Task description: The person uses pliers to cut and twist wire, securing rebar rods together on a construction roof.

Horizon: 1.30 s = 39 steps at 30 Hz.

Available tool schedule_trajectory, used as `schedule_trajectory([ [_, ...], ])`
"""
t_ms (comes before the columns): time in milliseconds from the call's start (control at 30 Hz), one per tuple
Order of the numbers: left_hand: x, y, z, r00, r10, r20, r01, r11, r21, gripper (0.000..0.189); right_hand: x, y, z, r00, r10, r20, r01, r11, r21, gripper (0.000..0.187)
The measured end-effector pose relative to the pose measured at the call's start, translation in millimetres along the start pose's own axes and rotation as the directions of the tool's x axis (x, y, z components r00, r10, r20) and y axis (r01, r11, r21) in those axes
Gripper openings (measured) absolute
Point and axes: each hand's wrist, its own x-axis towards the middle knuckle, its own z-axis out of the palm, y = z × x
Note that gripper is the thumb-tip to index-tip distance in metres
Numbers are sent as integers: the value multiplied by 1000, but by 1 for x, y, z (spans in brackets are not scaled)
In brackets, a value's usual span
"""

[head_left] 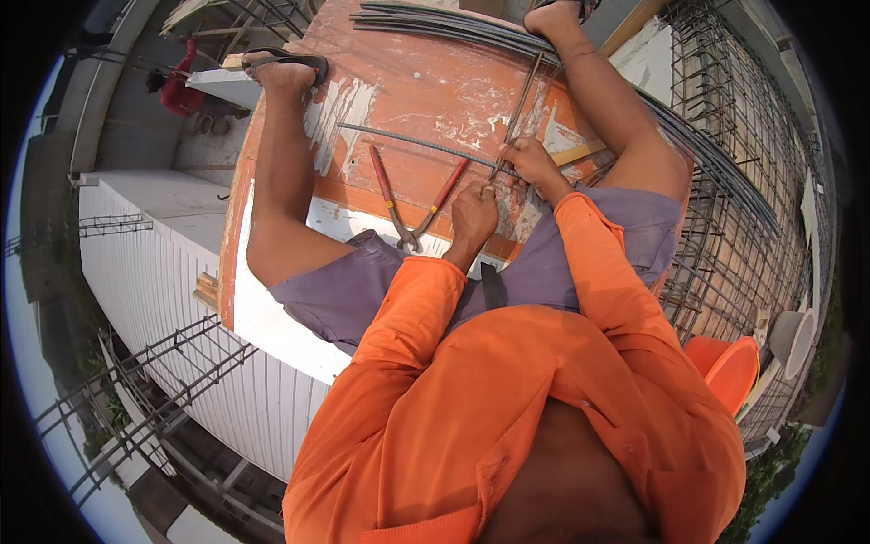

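Observation:
Between my legs, my left hand grips the near end of a bundle of thin tie wires, which runs away from me toward my right foot. My right hand is closed around the same wires a little farther along, close to a ribbed steel bar that lies crosswise on the worn orange board. Whether that bar is also held cannot be told. Left of my left hand lie end-cutting pincers with red handles, spread apart, their jaws toward me.
Steel bars lie along the board's far edge. More bars and a rebar mesh are on the right, near an orange bucket. A rebar cage juts out lower left. Another person is at the upper left.

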Motion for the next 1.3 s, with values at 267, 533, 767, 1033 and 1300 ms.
schedule_trajectory([
  [267, -3, 11, -12, 992, 122, 38, -127, 972, 199, 23, -12, -11, -2, 997, -72, -38, 66, 989, -130, 33],
  [533, 72, 68, -50, 739, 404, 540, -664, 574, 480, 17, -9, 4, 7, 955, -225, -195, 148, 927, -344, 29],
  [767, 153, 33, -37, 451, 390, 803, -847, 471, 246, 19, -23, -4, 11, 926, -325, -193, 229, 889, -396, 28],
  [1033, 153, 41, -33, 544, -59, 837, -351, 890, 292, 22, -31, -6, 3, 926, -355, -124, 280, 872, -402, 31],
  [1300, 171, 26, -25, 435, -247, 866, -562, 677, 475, 28, -29, -7, 11, 937, -314, -150, 225, 876, -427, 29],
])
